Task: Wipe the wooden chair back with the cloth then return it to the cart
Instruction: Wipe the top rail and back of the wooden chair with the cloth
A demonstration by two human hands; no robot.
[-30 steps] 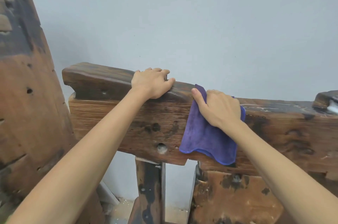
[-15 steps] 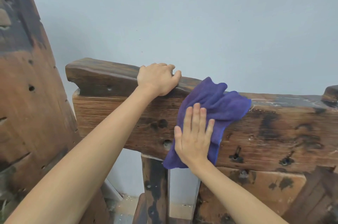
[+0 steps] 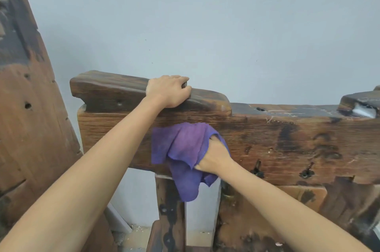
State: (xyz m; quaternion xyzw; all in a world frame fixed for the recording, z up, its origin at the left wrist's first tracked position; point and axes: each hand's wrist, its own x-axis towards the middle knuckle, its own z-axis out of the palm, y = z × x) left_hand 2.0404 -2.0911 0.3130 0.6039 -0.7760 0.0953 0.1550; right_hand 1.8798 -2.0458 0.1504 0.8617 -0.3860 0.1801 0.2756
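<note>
A rough, dark-stained wooden chair back [image 3: 287, 140] runs across the middle of the view in front of a pale wall. My left hand [image 3: 168, 91] grips its raised top rail near the left end. A purple cloth [image 3: 181, 149] is pressed against the front face of the wide plank, its lower corner hanging below the plank's bottom edge. My right hand [image 3: 213, 155] holds the cloth bunched at its right side, fingers hidden in the folds. The cart is out of view.
A tall wooden plank [image 3: 26, 128] leans at the far left. Below the chair back stand a dark upright post [image 3: 170, 214] and a lower wooden panel [image 3: 267, 214]. The pale wall [image 3: 205, 25] is close behind. Floor with debris shows at the bottom.
My right hand went from the top edge down the plank's front, then from a flat palm to gripping the cloth bunched lower on the face. My left hand stayed on the rail.
</note>
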